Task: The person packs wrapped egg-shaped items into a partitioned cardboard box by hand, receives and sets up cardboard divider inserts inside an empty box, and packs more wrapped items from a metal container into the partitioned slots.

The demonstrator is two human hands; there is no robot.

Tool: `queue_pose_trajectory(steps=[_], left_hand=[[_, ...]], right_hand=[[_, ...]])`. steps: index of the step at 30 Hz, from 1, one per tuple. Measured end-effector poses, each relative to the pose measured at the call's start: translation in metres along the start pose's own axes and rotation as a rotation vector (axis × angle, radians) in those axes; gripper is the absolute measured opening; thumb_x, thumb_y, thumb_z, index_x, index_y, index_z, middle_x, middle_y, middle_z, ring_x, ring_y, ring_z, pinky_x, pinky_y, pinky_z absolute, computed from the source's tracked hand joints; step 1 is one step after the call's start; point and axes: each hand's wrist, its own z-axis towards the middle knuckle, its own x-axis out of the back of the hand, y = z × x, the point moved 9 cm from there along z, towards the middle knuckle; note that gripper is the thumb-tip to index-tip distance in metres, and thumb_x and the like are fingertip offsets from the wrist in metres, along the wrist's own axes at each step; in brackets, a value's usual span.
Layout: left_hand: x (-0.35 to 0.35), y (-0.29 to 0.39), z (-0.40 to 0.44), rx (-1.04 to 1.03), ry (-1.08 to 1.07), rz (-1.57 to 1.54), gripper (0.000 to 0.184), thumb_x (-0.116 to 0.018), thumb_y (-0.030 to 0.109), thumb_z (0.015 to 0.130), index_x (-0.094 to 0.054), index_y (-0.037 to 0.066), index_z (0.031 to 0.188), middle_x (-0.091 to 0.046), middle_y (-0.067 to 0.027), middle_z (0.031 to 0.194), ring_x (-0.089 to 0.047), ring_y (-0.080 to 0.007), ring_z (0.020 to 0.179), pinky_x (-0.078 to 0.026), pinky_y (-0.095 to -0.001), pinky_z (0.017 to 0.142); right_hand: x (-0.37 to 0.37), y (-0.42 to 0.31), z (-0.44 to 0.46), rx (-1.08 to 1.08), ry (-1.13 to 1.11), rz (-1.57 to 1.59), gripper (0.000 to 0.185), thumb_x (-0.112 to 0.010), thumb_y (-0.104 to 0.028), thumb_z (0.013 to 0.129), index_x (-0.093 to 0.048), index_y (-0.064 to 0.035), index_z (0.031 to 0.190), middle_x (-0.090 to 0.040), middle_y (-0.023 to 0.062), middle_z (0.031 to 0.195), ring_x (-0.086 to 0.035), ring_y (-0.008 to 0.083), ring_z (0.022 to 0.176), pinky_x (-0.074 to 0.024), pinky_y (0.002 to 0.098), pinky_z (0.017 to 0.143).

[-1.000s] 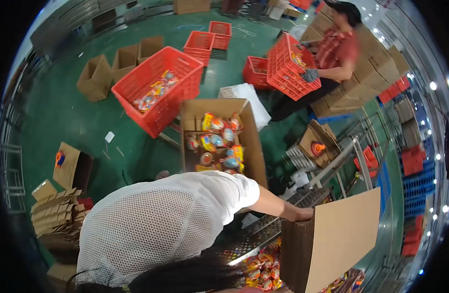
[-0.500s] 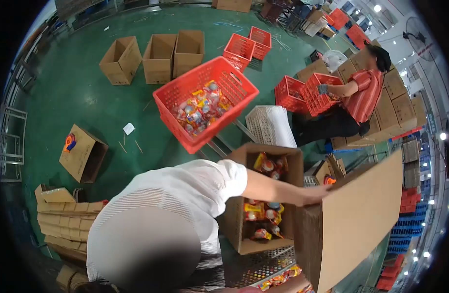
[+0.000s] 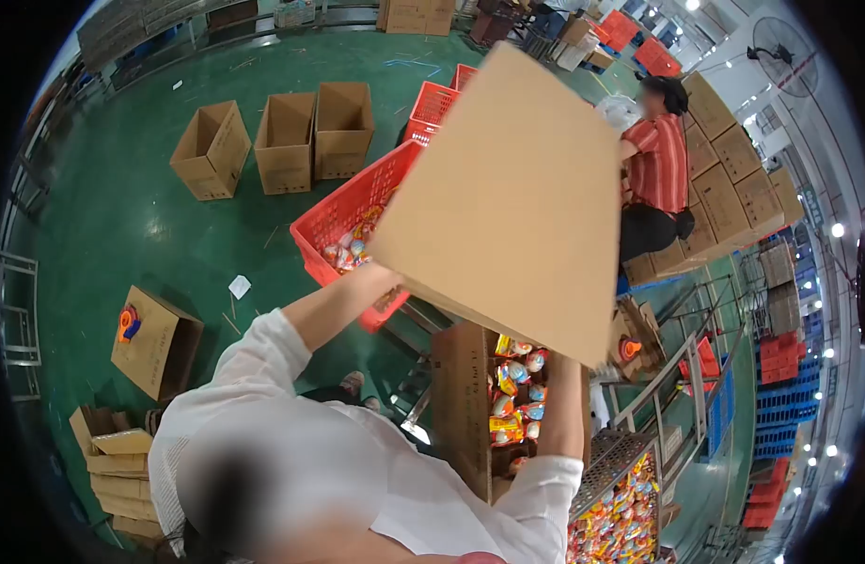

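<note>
A large cardboard box (image 3: 508,207) is held up in front of me, one broad plain side facing the camera. At its lower left corner is my left hand (image 3: 384,276), its fingers mostly hidden behind the cardboard. My right hand (image 3: 569,365) supports the lower right edge and is largely covered by the box. Below it stands an open carton (image 3: 461,404) filled with wrapped candies (image 3: 512,404) in red, yellow and blue. Partly behind the held box is a red crate (image 3: 334,211) with more wrapped pieces.
Three open cartons (image 3: 287,141) stand on the green floor. A carton with a tape dispenser (image 3: 129,322) lies at left, near stacked flattened cardboard (image 3: 122,470). A perforated metal tray (image 3: 613,465) of candies is at lower right. A co-worker in a striped shirt (image 3: 660,164) is beside stacked boxes (image 3: 733,193).
The cardboard box has moved from the right up and to the left, now covering part of the red crate. My left hand has moved left with it, and my right arm has come into view.
</note>
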Motion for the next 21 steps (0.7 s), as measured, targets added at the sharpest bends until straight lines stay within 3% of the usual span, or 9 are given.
queue_pose_trajectory(steps=[11,16,21], left_hand=[[0.172,-0.112,0.004,-0.001,0.509,0.012,0.046,-0.043,0.044,0.087,-0.044,0.010,0.118,-0.049,-0.0053,0.113,-0.045,-0.0184,0.103,-0.035,-0.0343,0.087],[0.195,-0.176,0.001,0.049,0.622,0.076,0.044,-0.043,0.044,0.087,-0.046,0.010,0.116,-0.050,-0.0045,0.110,-0.046,-0.0175,0.100,-0.036,-0.0338,0.085],[0.200,-0.190,-0.017,0.079,0.674,0.157,0.042,-0.044,0.043,0.087,-0.048,0.010,0.113,-0.051,-0.0037,0.107,-0.047,-0.0166,0.097,-0.036,-0.0332,0.082]], right_hand=[[-0.056,0.062,0.163,-0.321,-0.222,-0.045,0.060,-0.038,-0.059,0.086,-0.050,-0.0096,0.119,-0.056,0.0055,0.111,-0.053,0.0154,0.099,-0.0424,0.0315,0.085],[-0.060,0.115,0.219,-0.487,-0.293,-0.070,0.060,-0.038,-0.059,0.086,-0.051,-0.0096,0.118,-0.057,0.0052,0.110,-0.053,0.0151,0.098,-0.0427,0.0313,0.084],[-0.078,0.172,0.243,-0.633,-0.366,-0.035,0.060,-0.039,-0.059,0.086,-0.052,-0.0095,0.117,-0.057,0.0050,0.109,-0.053,0.0147,0.097,-0.0429,0.0311,0.083]])
